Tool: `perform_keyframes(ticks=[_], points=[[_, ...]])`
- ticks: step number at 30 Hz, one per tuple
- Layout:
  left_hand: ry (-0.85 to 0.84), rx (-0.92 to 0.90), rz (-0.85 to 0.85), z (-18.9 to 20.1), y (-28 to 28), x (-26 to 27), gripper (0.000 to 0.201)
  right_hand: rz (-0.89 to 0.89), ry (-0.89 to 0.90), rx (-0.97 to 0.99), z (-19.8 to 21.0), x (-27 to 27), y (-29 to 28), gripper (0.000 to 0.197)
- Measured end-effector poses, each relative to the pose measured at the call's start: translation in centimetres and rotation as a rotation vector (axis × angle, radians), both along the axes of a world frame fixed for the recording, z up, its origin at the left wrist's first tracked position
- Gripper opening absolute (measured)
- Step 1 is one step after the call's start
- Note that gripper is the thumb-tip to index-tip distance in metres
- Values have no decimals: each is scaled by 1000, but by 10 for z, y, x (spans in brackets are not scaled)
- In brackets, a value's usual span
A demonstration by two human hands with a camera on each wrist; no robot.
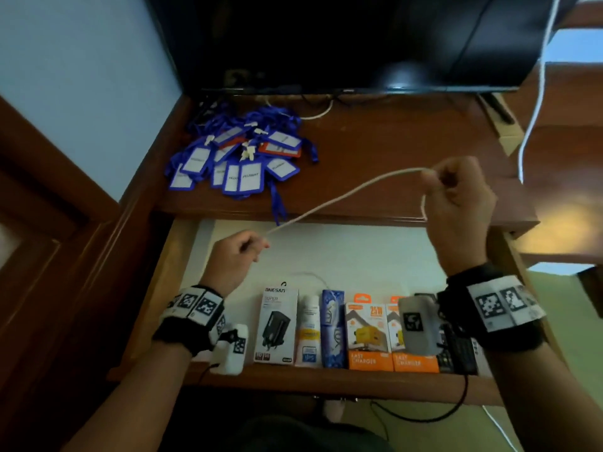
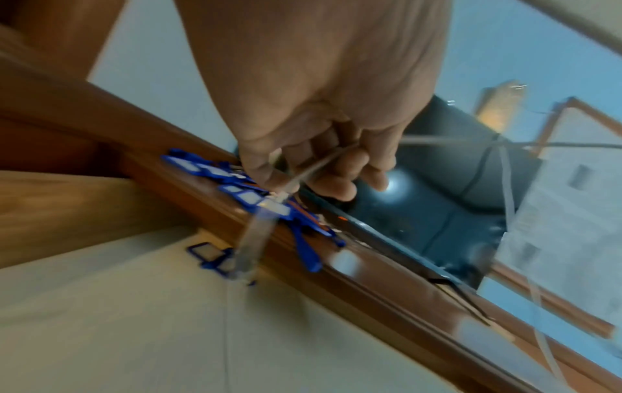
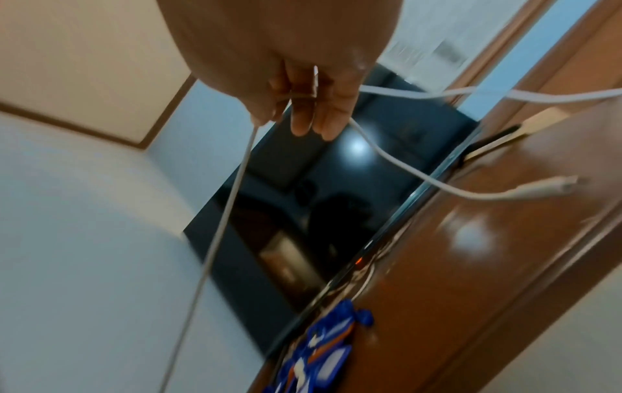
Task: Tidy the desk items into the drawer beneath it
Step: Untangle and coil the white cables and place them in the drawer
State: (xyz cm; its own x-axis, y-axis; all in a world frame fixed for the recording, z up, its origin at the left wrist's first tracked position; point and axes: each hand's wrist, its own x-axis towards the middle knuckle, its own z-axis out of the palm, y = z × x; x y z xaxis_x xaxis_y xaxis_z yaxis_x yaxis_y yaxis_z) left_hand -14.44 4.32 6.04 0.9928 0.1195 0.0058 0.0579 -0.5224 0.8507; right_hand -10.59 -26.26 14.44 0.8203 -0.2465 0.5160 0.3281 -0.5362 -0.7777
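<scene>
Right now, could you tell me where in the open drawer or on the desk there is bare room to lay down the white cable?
The drawer floor is bare behind the row of boxes along its front edge. On the desk, the patch between the blue badge pile and the right hand is bare. The desk's left corner is crowded with badges. Both hands hold the white cable.

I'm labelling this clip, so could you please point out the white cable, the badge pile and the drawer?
white cable (image 1: 342,195), head view, on the stretch between the two hands.
badge pile (image 1: 241,158), head view, middle of the heap on the desk.
drawer (image 1: 326,381), head view, on its front wooden rim.
</scene>
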Motion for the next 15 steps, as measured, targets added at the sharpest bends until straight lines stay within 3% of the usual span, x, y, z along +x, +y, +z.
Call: perform_keyframes(ticks=[3,6,10,12,15], points=[[57,-61,136,-16,32,-3,26,-147,64,134,-6,-2,-25,12],[88,-361,202,-14,48,-11,33,-252,265,209,-28,-6,-34,11],[38,-618,138,10,59,-14,27,-136,482,275,-40,-22,8,18],[9,-676,100,26,57,-13,34,-54,493,262,-41,-26,35,22],[-55,-669,27,51,51,-13,37,-3,464,244,-38,-28,70,13]])
